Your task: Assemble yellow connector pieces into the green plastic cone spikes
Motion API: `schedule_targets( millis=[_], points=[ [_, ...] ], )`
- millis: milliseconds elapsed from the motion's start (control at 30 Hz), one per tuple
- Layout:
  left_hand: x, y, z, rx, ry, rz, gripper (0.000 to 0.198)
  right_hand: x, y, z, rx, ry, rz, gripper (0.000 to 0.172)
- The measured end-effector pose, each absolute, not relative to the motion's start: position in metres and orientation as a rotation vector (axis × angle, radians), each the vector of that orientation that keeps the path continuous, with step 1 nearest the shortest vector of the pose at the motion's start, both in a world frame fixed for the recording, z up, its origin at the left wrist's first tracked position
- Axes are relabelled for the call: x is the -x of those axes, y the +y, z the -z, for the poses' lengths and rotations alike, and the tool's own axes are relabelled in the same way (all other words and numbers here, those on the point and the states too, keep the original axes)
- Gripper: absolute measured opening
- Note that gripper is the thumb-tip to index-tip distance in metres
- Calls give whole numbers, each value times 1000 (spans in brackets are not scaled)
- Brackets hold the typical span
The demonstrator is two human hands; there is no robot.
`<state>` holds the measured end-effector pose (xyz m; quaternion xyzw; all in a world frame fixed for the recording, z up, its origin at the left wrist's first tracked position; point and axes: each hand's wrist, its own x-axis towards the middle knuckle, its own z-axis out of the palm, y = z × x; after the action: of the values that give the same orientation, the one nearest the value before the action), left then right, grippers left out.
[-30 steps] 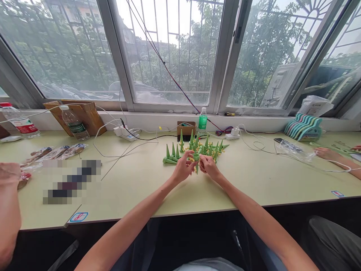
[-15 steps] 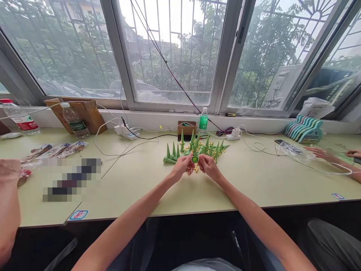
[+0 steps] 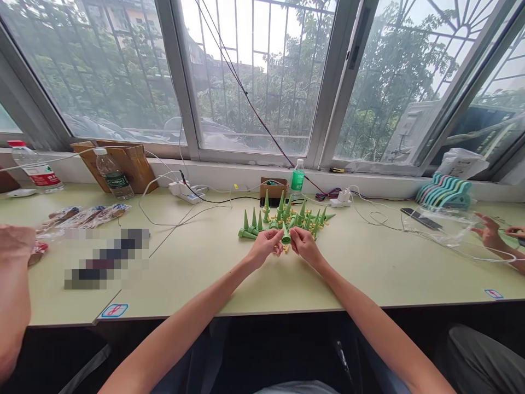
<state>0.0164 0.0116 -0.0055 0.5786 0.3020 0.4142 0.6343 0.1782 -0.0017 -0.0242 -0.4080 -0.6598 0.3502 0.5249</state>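
Observation:
A green cone-shaped watering spike is pinched between my hands, its point upward and its round open end tilted toward me. My left hand has closed fingers at its left side. On the other side, the thumb and fingers of my right hand grip it near the open end. Just behind stands a cluster of similar green spikes, some upright and some lying down, with small yellow parts among them. One small yellow piece lies beneath my hands.
Behind the spikes are a small brown box and a green-labelled bottle. White cables and a power strip run along the back. A co-worker's hand is at the right, another person's arm at the left.
The held spike has tipped from its round end facing me to its point showing upward. At the right, the co-worker's hand has lifted, its fingers spread. The whole view has shifted slightly.

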Motion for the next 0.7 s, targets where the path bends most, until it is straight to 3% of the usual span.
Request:
schedule_targets(
  millis=[700],
  points=[
    [-22,11,13,-1617,759,-1182,35,-176,7,34,993,-1410,-1074,44]
  ],
)
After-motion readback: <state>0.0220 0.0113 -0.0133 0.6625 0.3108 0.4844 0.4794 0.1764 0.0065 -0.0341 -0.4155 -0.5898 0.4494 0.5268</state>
